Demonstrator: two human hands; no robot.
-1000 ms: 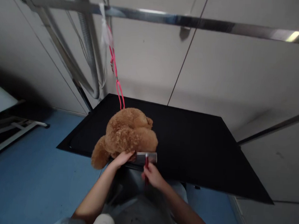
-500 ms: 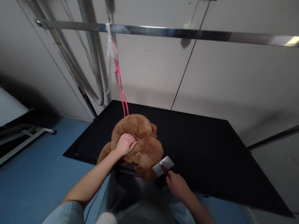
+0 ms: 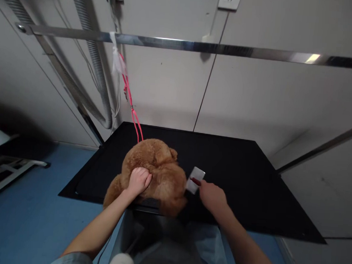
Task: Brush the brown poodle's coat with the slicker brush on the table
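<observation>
A brown, curly-coated dog (image 3: 150, 154) is on the black grooming table (image 3: 236, 172), near its front left edge. My left hand (image 3: 139, 181) presses on its fur, fingers together and curled over, gripping the body; the fingertips are sunk in the coat. In my right hand (image 3: 214, 197) is a slicker brush (image 3: 196, 181) with a dark red handle and a pale rectangular head. The brush head is tilted just right of the dog's fluffy end, very close to the fur. Whether its pins touch the coat I cannot tell.
A pink loop leash (image 3: 137, 123) hangs from a metal bar (image 3: 170, 44) across the back, down behind the dog. Grey ribbed hoses (image 3: 93, 58) run along the wall at left. A white-framed stand (image 3: 16, 169) is on the blue floor (image 3: 37, 219). A white rounded object (image 3: 121, 263) is below me.
The brush has moved up and slightly away from the dog, and its head has turned more upright. My left hand stays on the dog. The whole view has shifted a little.
</observation>
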